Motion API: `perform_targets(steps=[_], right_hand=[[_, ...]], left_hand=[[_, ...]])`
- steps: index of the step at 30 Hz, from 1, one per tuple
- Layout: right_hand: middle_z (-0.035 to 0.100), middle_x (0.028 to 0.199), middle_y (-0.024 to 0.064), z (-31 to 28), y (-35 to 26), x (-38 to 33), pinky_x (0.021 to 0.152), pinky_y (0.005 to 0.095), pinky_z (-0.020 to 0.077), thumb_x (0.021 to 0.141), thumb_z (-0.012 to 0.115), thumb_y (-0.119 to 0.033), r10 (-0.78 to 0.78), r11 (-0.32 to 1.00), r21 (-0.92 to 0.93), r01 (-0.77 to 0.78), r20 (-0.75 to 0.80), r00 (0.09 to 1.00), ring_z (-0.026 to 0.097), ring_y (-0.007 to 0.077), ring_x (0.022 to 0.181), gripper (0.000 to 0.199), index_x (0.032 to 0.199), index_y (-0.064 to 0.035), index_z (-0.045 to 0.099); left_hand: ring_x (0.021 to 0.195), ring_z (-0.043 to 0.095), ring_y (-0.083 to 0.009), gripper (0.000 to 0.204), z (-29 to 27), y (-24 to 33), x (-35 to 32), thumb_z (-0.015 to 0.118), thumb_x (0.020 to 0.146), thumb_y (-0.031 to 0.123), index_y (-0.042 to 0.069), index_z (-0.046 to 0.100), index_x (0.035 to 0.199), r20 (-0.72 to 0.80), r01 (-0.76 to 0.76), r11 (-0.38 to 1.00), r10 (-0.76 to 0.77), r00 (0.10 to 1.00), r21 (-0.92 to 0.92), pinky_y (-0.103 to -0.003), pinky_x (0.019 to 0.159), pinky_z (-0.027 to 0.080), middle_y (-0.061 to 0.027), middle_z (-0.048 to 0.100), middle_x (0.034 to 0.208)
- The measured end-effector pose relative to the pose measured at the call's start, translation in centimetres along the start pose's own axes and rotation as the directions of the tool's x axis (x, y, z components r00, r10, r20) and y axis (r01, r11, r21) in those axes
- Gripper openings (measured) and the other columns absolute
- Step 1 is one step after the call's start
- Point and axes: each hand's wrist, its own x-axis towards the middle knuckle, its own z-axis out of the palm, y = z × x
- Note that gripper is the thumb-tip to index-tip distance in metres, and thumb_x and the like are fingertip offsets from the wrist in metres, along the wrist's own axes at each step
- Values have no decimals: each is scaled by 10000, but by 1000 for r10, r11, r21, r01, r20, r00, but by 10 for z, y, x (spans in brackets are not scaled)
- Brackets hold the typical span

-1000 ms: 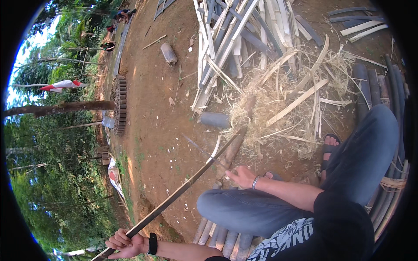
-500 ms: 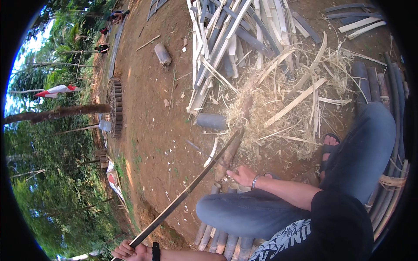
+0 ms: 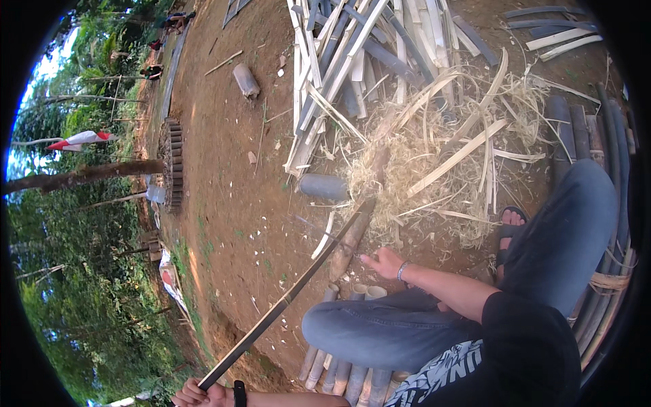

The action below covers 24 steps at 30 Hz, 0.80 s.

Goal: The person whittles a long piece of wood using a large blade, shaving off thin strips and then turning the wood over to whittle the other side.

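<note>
My left hand (image 3: 198, 393), at the lower left, is wrapped round the near end of a long bamboo strip (image 3: 271, 313). The strip slants up to the right, and its far end lies across a short log (image 3: 347, 252) on the ground. My right hand (image 3: 385, 262) is closed beside the log, above my bent knee. A thin grey knife blade (image 3: 313, 224) seems to run from its fingers past the strip; the handle is hidden in the hand. Pale curled shavings (image 3: 441, 163) are heaped around the log's far end.
Split bamboo strips (image 3: 359, 47) lie piled at the far middle. A bamboo section (image 3: 324, 186) lies left of the shavings, another (image 3: 245, 81) farther off. Bamboo poles (image 3: 352, 380) lie under my legs. A post (image 3: 88, 176) with a red and white flag (image 3: 81, 140) stands left.
My right hand has shifted slightly to the right, away from the strip. The strip stays in my left hand at nearly the same slant. The whole view has moved a little.
</note>
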Motion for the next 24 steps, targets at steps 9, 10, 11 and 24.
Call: perform_targets(steps=[9, 10, 11, 24], right_hand=[[410, 456, 80, 16, 22, 9, 471, 439, 397, 807, 454, -731, 116, 990, 92, -108, -87, 989, 432, 205, 431, 805, 439, -18, 384], [415, 458, 81, 15, 23, 11, 476, 442, 401, 807, 454, -731, 89, 994, 73, -84, -65, 994, 434, 207, 432, 806, 440, -16, 388], [420, 460, 82, 10, 26, 14, 480, 444, 405, 806, 454, -731, 62, 997, 55, -60, -42, 997, 437, 209, 433, 807, 441, -14, 392], [456, 480, 96, -8, 21, 15, 487, 450, 401, 799, 486, -710, 107, 993, 55, -106, -19, 994, 455, 214, 454, 798, 495, 27, 479]], left_hand=[[382, 175, -76, 604, 5, -3, 2, 364, 875, 678, 119, 366, 648, 34, -11, 1000, 10, 999, 16, -235, 391, 176, 45, 263, 503], [383, 175, -76, 603, 4, -4, 2, 366, 875, 678, 120, 365, 646, 37, 0, 1000, 1, 999, -3, -236, 391, 175, 45, 261, 502], [384, 175, -75, 603, 4, -4, 3, 367, 874, 678, 121, 365, 645, 40, 10, 1000, -9, 999, -22, -236, 391, 173, 45, 259, 502], [386, 161, -75, 608, 9, -5, 0, 368, 874, 685, 125, 362, 637, 7, -30, 999, 30, 1000, -13, -237, 395, 164, 52, 235, 491]])
